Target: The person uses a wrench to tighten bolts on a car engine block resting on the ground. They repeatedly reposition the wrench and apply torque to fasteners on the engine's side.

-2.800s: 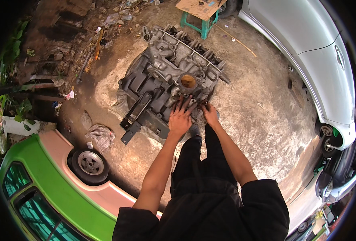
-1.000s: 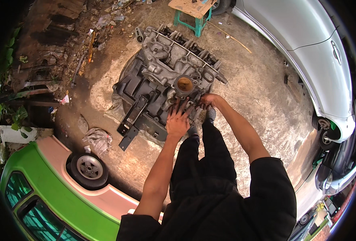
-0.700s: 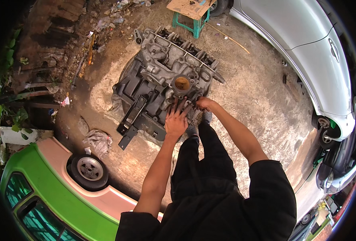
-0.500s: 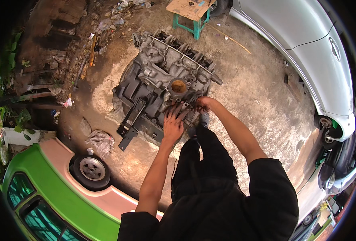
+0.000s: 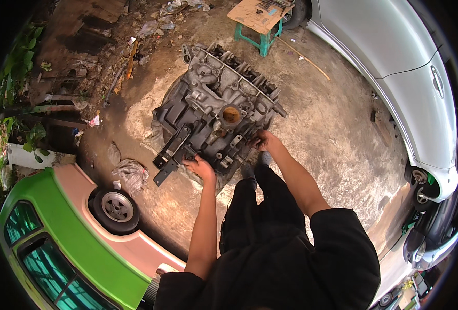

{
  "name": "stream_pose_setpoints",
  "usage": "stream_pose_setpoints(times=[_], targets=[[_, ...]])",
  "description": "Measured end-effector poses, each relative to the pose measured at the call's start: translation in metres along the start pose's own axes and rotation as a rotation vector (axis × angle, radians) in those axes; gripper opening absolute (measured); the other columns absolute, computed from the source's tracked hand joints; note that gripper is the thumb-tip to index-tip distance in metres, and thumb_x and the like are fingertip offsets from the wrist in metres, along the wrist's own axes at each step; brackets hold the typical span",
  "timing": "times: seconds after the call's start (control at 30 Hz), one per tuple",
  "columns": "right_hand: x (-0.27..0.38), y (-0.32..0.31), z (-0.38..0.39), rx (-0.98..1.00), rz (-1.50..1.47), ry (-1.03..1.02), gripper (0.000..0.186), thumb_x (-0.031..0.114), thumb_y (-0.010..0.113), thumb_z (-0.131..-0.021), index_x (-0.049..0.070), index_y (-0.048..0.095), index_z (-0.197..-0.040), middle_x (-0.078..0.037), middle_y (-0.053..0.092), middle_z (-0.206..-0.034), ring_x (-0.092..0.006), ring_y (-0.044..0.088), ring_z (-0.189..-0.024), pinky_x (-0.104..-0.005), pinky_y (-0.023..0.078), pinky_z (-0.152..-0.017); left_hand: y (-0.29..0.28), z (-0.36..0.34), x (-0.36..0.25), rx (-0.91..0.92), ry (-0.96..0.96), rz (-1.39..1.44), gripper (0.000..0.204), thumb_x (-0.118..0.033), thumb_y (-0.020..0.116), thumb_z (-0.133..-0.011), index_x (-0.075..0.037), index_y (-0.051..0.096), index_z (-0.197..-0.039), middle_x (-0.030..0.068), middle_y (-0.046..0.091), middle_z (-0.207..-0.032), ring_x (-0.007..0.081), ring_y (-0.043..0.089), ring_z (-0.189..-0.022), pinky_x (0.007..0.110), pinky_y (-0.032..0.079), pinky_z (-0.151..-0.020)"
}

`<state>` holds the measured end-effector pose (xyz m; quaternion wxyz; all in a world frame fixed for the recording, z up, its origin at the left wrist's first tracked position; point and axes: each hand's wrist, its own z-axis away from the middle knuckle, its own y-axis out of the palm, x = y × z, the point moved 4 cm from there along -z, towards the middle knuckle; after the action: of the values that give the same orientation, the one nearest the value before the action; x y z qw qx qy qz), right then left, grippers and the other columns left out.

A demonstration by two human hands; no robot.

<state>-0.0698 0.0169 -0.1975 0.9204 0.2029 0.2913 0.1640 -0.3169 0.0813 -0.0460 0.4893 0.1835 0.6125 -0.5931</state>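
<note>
A greasy grey engine block (image 5: 208, 103) rests on the ground in front of me, with a round rust-brown opening (image 5: 231, 114) facing up. At its near left corner my left hand (image 5: 200, 168) is closed around the lower edge, thumb on top, beside a long black metal bracket (image 5: 173, 150). My right hand (image 5: 262, 139) has its dirty fingers curled on the near right edge of the block. The undersides of both grips are hidden.
A green stool with a board on top (image 5: 257, 18) stands beyond the engine, and a thin stick (image 5: 306, 59) lies near it. A silver car (image 5: 378, 41) is on the right, a green and pink vehicle (image 5: 79, 227) at lower left. A crumpled sack (image 5: 132, 175) lies left of my legs.
My left hand has moved left and nearer, from the block's near middle to its near left corner. My right hand stays at the right edge. The whole view has shifted slightly.
</note>
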Motion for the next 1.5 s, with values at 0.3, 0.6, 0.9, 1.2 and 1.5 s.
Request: stream_pose_setpoints(times=[0.3, 0.6, 0.9, 1.2, 1.5], targets=[[-0.003, -0.007, -0.014, 0.237, -0.114, -0.108, 0.007, 0.001, 0.042, -0.084, 0.005, 0.038, -0.079, -0.01, 0.041, -0.069, -0.0152, 0.04, -0.047, -0.0254, 0.029, -0.033, 0.025, -0.014, 0.025, 0.021, -0.031, -0.523, 0.075, -0.05, 0.027, -0.104, 0.007, 0.015, -0.152, 0.0363, 0.02, -0.152, 0.0507, 0.025, -0.139, 0.059, 0.022, -0.112], [0.001, -0.008, -0.034, 0.073, -0.408, -0.213, 0.016, 0.002, 0.043, -0.084, 0.01, 0.032, -0.074, -0.004, 0.035, -0.064, -0.0155, 0.037, -0.046, -0.0261, 0.032, -0.039, 0.022, -0.002, -0.002, 0.046, 0.251, -0.466, 0.073, -0.042, 0.03, -0.104, 0.01, 0.011, -0.151, 0.033, 0.016, -0.155, 0.0476, 0.023, -0.142, 0.055, 0.022, -0.115], [-0.001, -0.007, -0.028, 0.122, -0.302, -0.029, 0.018, 0.008, 0.041, -0.089, 0.01, 0.037, -0.072, -0.006, 0.039, -0.059, -0.0156, 0.038, -0.042, -0.028, 0.032, -0.036, 0.023, -0.003, -0.005, 0.098, 0.238, -0.386, 0.071, -0.035, 0.033, -0.104, 0.013, 0.007, -0.15, 0.0357, 0.012, -0.154, 0.0496, 0.024, -0.141, 0.052, 0.026, -0.115], [0.002, -0.021, -0.036, 0.207, -0.072, 0.074, 0.019, 0.017, 0.046, -0.084, 0.009, 0.039, -0.069, -0.003, 0.038, -0.055, -0.0132, 0.039, -0.041, -0.0234, 0.03, -0.034, 0.022, -0.005, -0.003, 0.129, 0.216, -0.374, 0.068, -0.024, 0.038, -0.103, 0.013, 0.006, -0.15, 0.038, 0.01, -0.153, 0.0505, 0.024, -0.14, 0.052, 0.028, -0.114], [0.007, -0.033, -0.048, 0.125, -0.105, -0.018, 0.022, 0.023, 0.046, -0.089, 0.001, 0.05, -0.085, -0.007, 0.045, -0.062, -0.0129, 0.042, -0.042, -0.0223, 0.032, -0.032, 0.022, -0.005, -0.001, 0.109, 0.269, -0.403, 0.066, -0.021, 0.038, -0.103, 0.013, 0.007, -0.149, 0.039, 0.01, -0.152, 0.0529, 0.028, -0.137, 0.055, 0.031, -0.11]])
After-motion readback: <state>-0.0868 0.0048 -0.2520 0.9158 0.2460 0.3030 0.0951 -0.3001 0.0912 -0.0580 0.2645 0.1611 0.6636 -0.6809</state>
